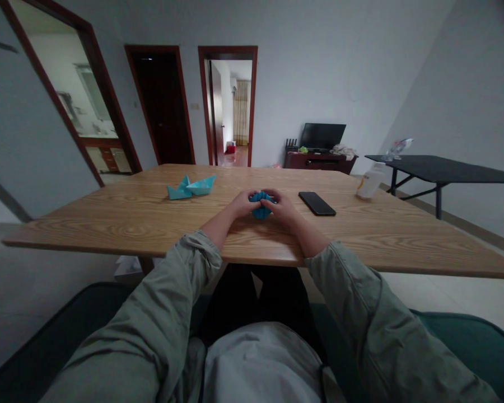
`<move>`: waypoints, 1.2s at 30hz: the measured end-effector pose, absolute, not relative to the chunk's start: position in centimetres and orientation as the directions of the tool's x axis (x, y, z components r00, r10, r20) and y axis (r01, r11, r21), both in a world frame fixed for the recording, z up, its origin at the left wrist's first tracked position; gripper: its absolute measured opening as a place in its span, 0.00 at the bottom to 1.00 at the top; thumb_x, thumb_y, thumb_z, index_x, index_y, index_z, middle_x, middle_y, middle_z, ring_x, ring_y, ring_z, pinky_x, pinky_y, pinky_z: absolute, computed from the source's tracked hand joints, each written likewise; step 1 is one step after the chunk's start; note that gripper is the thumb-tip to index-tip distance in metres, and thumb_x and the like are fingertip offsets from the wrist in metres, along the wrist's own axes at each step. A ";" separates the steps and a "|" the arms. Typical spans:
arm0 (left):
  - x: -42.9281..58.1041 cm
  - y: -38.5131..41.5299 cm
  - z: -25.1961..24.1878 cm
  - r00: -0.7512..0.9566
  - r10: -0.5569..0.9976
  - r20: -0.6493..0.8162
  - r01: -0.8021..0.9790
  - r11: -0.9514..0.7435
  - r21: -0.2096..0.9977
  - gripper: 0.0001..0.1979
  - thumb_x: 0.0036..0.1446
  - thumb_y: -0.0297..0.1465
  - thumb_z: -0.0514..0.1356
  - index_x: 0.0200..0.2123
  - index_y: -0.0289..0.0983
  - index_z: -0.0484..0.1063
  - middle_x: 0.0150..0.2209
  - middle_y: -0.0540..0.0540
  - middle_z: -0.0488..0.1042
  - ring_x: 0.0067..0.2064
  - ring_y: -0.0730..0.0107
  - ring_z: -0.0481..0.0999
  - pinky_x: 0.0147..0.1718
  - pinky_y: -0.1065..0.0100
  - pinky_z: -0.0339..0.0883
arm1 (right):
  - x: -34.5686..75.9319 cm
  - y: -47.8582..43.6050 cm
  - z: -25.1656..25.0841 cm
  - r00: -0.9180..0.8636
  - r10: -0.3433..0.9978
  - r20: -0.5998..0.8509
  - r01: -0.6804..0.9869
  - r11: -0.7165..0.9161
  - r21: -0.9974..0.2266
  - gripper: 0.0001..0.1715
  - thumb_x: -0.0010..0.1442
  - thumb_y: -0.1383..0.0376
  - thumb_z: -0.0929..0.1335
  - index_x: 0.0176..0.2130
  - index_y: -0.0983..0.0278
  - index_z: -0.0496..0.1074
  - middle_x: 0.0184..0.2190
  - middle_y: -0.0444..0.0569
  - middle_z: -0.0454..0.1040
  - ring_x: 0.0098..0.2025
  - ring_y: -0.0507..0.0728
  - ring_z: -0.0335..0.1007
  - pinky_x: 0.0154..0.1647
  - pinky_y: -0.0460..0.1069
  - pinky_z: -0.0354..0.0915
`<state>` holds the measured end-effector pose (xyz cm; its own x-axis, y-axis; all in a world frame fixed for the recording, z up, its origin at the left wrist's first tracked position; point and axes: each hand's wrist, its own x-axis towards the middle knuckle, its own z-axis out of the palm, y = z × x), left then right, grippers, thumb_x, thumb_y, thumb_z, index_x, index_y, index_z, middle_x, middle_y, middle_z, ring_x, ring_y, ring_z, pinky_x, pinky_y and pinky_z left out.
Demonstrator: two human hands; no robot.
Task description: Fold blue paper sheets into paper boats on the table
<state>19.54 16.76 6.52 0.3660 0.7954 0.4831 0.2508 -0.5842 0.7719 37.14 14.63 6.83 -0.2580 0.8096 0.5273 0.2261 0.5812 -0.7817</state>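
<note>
two hands, the left hand (240, 205) and right hand (284, 208), close together around bunched blue paper (261, 205) on a wooden table (109, 224); a folded blue paper boat (192, 188) lies left of them, a black phone (317, 204) just right. too hard a squeeze could tear the paper.

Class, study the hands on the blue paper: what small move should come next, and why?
Probably ease the left hand and right hand slightly apart to open the blue paper. Both hands hold it bunched closed on the table, while the folded paper boat nearby already shows a spread shape.
</note>
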 end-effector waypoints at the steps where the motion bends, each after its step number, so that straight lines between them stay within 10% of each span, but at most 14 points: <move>1: 19.6 16.7 6.5 0.365 0.799 0.478 0.270 -0.582 0.767 0.12 0.47 0.34 0.63 0.34 0.33 0.72 0.32 0.50 0.72 0.34 0.72 0.69 0.36 0.72 0.64 | 37.1 14.6 6.9 -0.248 0.815 0.525 0.258 0.577 -0.775 0.22 0.52 0.60 0.70 0.47 0.66 0.71 0.42 0.51 0.76 0.42 0.56 0.71 0.43 0.50 0.67; 12: 17.5 17.8 6.0 0.361 0.865 0.349 0.426 -0.486 0.763 0.18 0.42 0.36 0.66 0.38 0.34 0.74 0.31 0.50 0.72 0.33 0.70 0.69 0.35 0.69 0.65 | 38.1 15.3 6.2 -0.212 0.884 0.418 0.641 0.448 -0.623 0.10 0.53 0.64 0.68 0.37 0.64 0.74 0.29 0.44 0.72 0.30 0.52 0.64 0.30 0.45 0.59; 36: 13.2 17.5 6.0 0.356 0.908 0.222 0.478 -0.381 0.792 0.17 0.45 0.39 0.65 0.38 0.36 0.79 0.31 0.48 0.77 0.33 0.69 0.71 0.36 0.70 0.64 | 40.9 15.8 5.8 -0.259 0.891 0.373 0.663 0.445 -0.603 0.14 0.53 0.69 0.64 0.37 0.63 0.78 0.26 0.44 0.73 0.27 0.52 0.64 0.29 0.45 0.59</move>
<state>13.17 17.46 6.00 0.3555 0.9078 0.2225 0.4776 -0.3810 0.7916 40.93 15.82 5.79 -0.2589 0.8912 0.3726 0.6627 0.4445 -0.6027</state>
